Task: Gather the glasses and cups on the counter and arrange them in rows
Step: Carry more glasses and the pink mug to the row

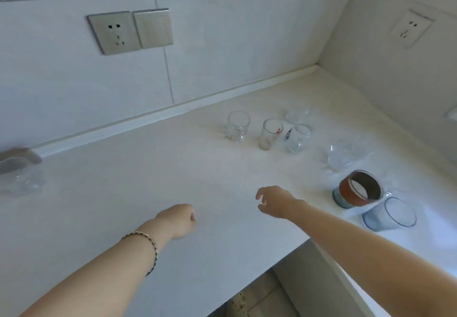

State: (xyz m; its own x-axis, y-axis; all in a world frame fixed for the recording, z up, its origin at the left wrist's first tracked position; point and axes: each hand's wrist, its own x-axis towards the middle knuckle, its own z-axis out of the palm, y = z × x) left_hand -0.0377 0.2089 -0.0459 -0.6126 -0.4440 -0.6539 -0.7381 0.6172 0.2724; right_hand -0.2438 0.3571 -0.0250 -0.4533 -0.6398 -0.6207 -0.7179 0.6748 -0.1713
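Both hands hover empty over the counter (123,193). The left hand (179,220) is curled into a loose fist; the right hand (275,201) has fingers slightly apart. The glasses stand scattered beyond the right hand, toward the wall corner. Risk: the right forearm lies just beside the brown-banded cup (358,188), which touches a blue-tinted glass (389,214); a sideways sweep could topple both. Clear glass edges are hard to judge.

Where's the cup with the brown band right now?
The brown-banded cup stands at the right of the head view, touching a bluish glass nearer the counter edge.
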